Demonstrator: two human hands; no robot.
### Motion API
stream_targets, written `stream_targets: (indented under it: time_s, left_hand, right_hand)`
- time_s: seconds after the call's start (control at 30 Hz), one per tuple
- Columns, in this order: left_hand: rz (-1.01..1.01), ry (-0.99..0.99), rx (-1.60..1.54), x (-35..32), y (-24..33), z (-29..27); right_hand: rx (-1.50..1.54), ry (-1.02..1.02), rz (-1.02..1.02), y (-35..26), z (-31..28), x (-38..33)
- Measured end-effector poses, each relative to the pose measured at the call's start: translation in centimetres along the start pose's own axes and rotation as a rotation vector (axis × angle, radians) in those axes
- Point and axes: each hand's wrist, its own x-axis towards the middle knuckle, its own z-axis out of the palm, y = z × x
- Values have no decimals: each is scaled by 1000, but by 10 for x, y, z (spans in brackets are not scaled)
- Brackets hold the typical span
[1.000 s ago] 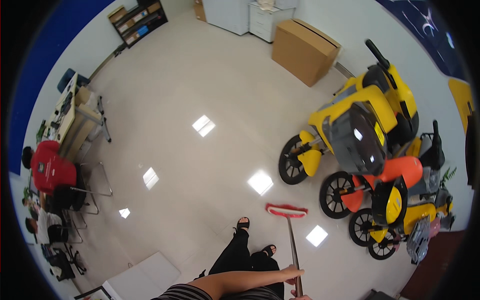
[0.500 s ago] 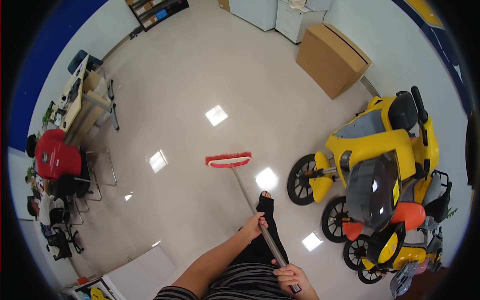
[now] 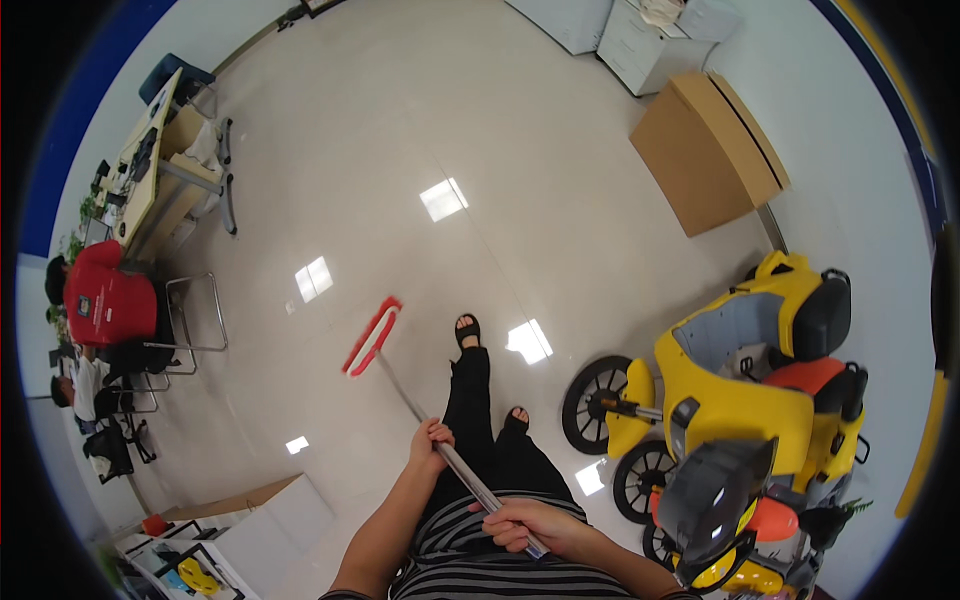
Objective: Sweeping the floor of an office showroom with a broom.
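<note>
Left grip (image 3: 432, 441), right grip (image 3: 522, 525) on pole (image 3: 468, 478), open floor (image 3: 350, 140) edged by scooters (image 3: 740, 415)

Left grip (image 3: 431, 442) forward — curled, right grip (image 3: 526, 523) curled

mop handle (image 3: 468, 474): shiny metal | floor (image 3: 340, 140): glossy | box (image 3: 692, 155): matt cardboard

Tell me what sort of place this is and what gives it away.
Probably an office doubling as a vehicle showroom or store: a desk at the left, a white drawer cabinet at the far end, and a yellow scooter parked on the right.
</note>
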Motion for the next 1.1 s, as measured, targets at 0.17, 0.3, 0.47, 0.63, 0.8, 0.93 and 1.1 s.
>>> stream_targets:
  time_s: [0.17, 0.3, 0.47, 0.63, 0.8, 0.93, 1.1]
  left_hand:
    - [84, 130, -100, 16, 57, 80]
    - [120, 223, -137, 31, 95, 161]
    - [81, 141, -159, 57, 134, 269]
    - [-23, -109, -320, 94, 180, 385]
    - [-47, -230, -380, 122, 232, 499]
    - [-21, -240, -399, 126, 284, 577]
    - [128, -253, -488, 137, 344, 656]
  right_hand:
    - [325, -93, 208, -110, 67, 35]
    - [723, -167, 260, -189, 140, 52]
    - [570, -140, 212, -267, 229, 73]
    - [-1, -37, 74, -353, 312, 98]
    - [-201, 54, 143, -453, 405, 126]
    - [-226, 45, 203, -529, 473, 155]
    - [-183, 48, 325, -615, 542, 199]
